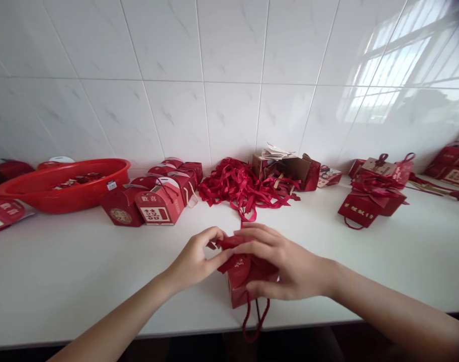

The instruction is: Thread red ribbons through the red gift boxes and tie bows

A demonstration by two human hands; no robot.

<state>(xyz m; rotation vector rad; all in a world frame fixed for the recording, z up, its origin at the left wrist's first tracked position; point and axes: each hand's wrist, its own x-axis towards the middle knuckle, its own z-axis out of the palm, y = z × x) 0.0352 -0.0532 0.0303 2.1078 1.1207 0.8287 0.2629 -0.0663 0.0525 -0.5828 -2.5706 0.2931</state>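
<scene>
A small red gift box with gold print lies near the front edge of the white table, its twisted red cord handle hanging over the edge. My left hand is closed at the box's top left, thumb and fingers curled around a red ribbon. Across the top and right side of the box, my right hand grips it, fingers reaching over and thumb on the front. The fingers hide much of the box. Just behind it lies a heap of red ribbons.
At left stand a red plastic basin holding small red items and a cluster of red gift boxes. Behind the ribbons is an open cardboard box. Tied red boxes sit at right. A tiled wall bounds the table.
</scene>
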